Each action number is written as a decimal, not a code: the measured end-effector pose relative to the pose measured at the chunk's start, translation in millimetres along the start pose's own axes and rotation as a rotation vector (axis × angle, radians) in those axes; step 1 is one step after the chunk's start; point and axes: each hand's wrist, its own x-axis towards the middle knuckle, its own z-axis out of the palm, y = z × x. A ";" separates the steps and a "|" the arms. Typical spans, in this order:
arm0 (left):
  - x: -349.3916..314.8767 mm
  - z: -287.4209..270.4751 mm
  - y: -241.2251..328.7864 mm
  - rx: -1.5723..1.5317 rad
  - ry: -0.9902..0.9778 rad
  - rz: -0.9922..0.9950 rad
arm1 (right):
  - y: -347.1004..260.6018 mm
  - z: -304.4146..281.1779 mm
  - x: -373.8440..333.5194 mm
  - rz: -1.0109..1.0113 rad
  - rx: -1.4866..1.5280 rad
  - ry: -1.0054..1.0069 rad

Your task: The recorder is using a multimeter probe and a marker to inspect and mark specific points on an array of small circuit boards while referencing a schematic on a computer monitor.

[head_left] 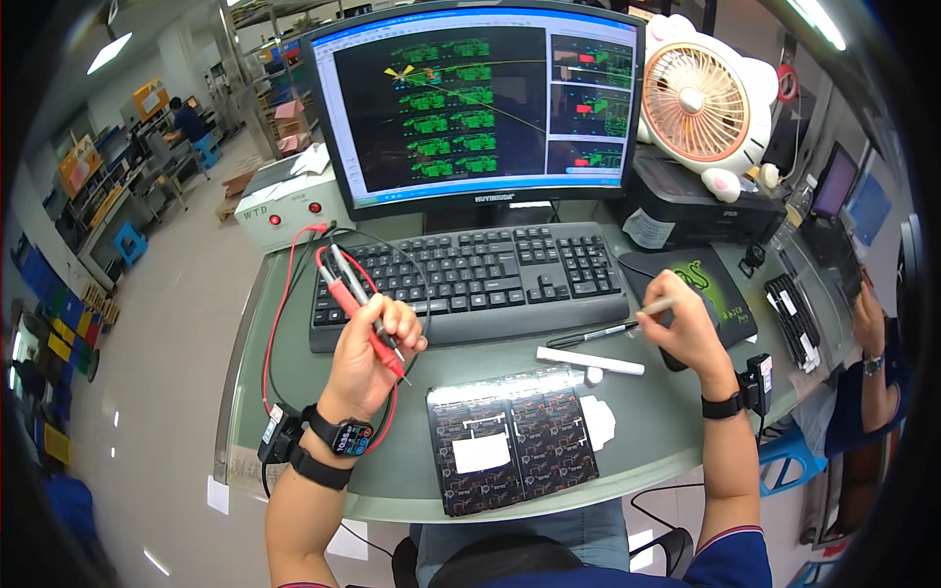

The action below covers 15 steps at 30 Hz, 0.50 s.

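My left hand (365, 355) is closed around a pair of test probes, a red probe (347, 298) and a black one. Their tips point down and right, above the desk and apart from the board. A black circuit board panel (549, 444) lies near the desk's front edge, with a white label (482, 454) on its left half. My right hand (683, 328) pinches a small tan, stick-like piece (657, 307); most of it is hidden by the fingers. Below and left of that hand lie a black pen (603, 334), a white marker (591, 362) and a small white cap (594, 375).
Behind my hands stands a black keyboard (470, 318), below a monitor (441, 201) showing green board layouts. A white box (294, 223) with red sockets is at left. A printer (686, 201) carries a fan (694, 103). At right, another person's hand (868, 318) shows.
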 end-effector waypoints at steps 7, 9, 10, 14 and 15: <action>-7.1 -10.9 17.9 0.389 -0.074 -0.105 | -38.9 13.4 -19.3 0.037 0.295 -0.060; -10.0 -6.8 37.7 0.641 -0.193 -0.313 | -55.2 19.1 -34.1 -0.165 0.132 -0.207; -13.3 -4.7 39.5 0.708 -0.167 -0.363 | -71.0 24.5 -36.8 -0.253 0.103 -0.314; -15.8 3.0 33.8 0.892 -0.123 -0.545 | -122.9 40.5 -48.2 -0.484 -0.123 -0.600; -15.4 3.1 30.4 0.888 -0.123 -0.548 | -122.7 46.6 -51.2 -0.508 -0.168 -0.597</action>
